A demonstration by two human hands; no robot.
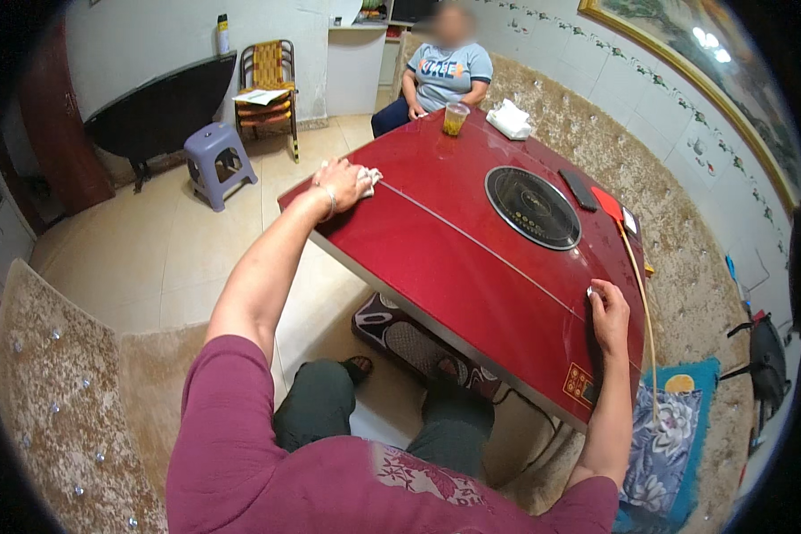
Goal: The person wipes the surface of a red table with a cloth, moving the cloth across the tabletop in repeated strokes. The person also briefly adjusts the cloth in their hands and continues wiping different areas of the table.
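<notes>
My left hand (342, 185) presses a crumpled white tissue or cloth (370, 179) against the glossy red table (414, 247), close to its far left corner. Between the thumb and fingers of my right hand (609, 312) is a small white piece (591, 291), too small to identify. That hand rests near the table's right side, above a control panel (577, 384). A round black cooktop (532, 207) is set into the tabletop between and beyond my hands. A pale seam runs across the red surface from the crumpled tissue towards my right hand.
A plastic cup (455, 119), a tissue pack (509, 120), a black phone-like slab (577, 189) and a red fly swatter (607, 202) lie on the table. A person (447, 73) sits at the far side. A purple stool (217, 160) stands left; a patterned footrest (407, 340) is underneath.
</notes>
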